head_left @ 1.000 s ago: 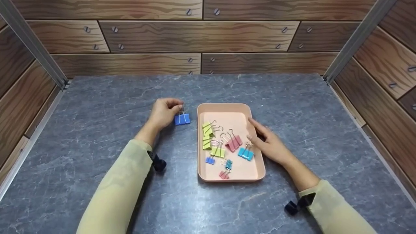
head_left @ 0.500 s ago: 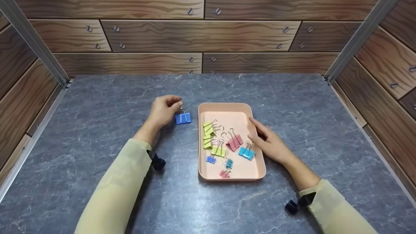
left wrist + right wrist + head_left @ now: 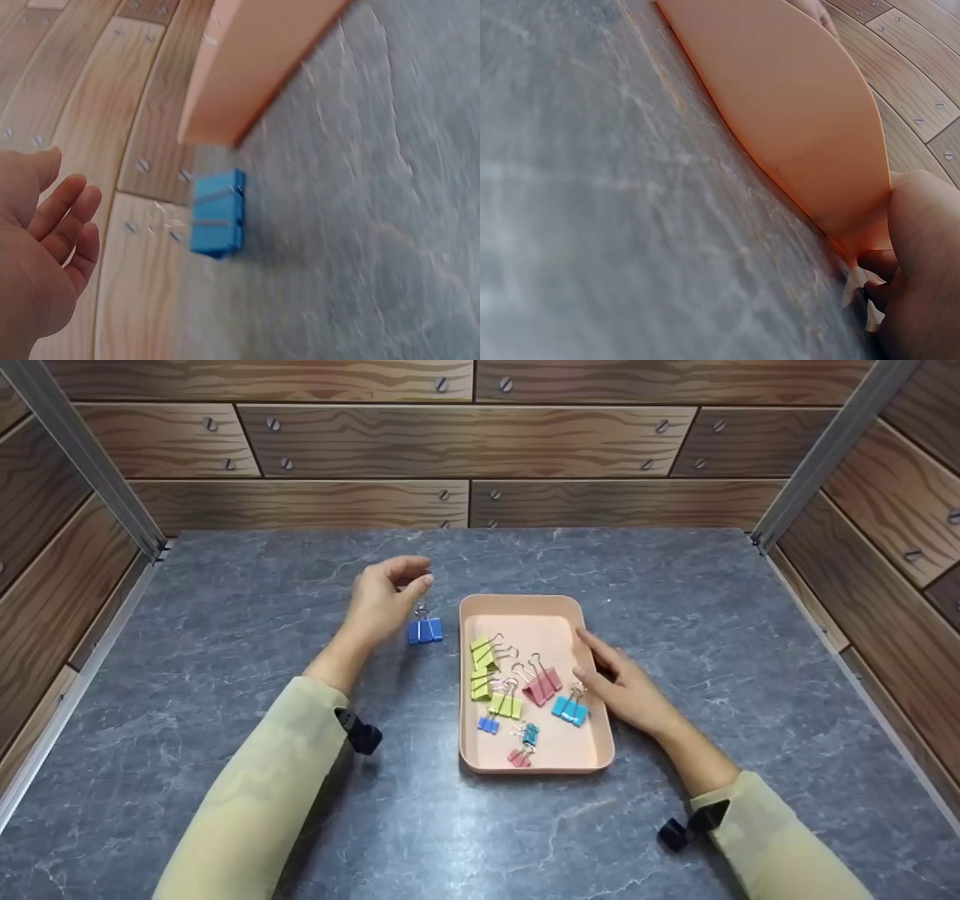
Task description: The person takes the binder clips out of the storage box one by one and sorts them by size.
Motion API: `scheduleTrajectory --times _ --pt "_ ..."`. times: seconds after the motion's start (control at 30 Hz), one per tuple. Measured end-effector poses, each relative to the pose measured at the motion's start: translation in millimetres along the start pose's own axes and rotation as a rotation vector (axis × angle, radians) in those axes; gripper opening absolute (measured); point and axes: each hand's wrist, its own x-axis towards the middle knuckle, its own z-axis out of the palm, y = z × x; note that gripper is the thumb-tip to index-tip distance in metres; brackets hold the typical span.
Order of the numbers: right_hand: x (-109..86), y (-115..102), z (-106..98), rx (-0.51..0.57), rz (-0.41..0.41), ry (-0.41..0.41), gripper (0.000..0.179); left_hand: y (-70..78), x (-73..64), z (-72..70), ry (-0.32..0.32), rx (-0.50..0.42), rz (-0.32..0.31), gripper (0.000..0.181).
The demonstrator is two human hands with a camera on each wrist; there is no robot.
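So, starting on the left: the left hand [image 3: 381,601] is hovering over the table with its fingers softly bent and a narrow gap between thumb and index finger. It isn't gripping anything. Just below those fingertips, a big blue clip [image 3: 425,631] is standing on the table, wire handles pointing up toward the hand. The left wrist view is showing it apart from the fingers, on the way to the tray.

IMO handling that clip well is mostly about being patient: keeping the fingertips right above the wires, pinching lightly there and not squeezing the handles together, because knocking it sideways is looking like the main risk.

Moving right from that grip, the peach tray [image 3: 525,634] is sitting between the hands. Nearest the left hand, three yellow-green clips [image 3: 506,706] are bunching up, with a small blue clip [image 3: 488,725] lying below them. Closer to the right grip, a larger pink clip [image 3: 542,687] is lying left of the thumb, and a light-blue clip [image 3: 570,711] is resting just below it; can't tell if they're touching.

Far right, the right hand [image 3: 628,694] is holding the tray's side, thumb over the rim and fingers curling outside. Steady and light is probably plenty there.
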Motion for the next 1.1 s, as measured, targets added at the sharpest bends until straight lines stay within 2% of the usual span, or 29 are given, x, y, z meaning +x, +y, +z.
scheduleTrajectory --times 0.17,0.4,0.6,0.83,1.1 --pt "0.0 0.1 0.7 0.015 -0.001 -0.006 0.067 17.3 -4.3 9.0 -0.054 -0.051 0.049 0.027" --pt "1.0 1.0 2.0 0.026 -0.003 -0.010 0.071 31.2 -13.3 25.1 -0.165 -0.099 0.063 0.028" --pt "2.0 0.7 -1.4 0.029 -0.011 -0.044 0.076 33.8 -18.9 39.8 -0.246 -0.145 0.052 0.027" --pt "0.0 0.5 -11.5 0.026 0.001 -0.113 0.079 36.3 -25.0 53.8 -0.321 -0.132 0.059 0.027" --pt "-1.0 0.2 -13.0 0.055 0.007 -0.142 0.079 38.1 -29.9 71.2 -0.413 -0.128 0.066 0.027"
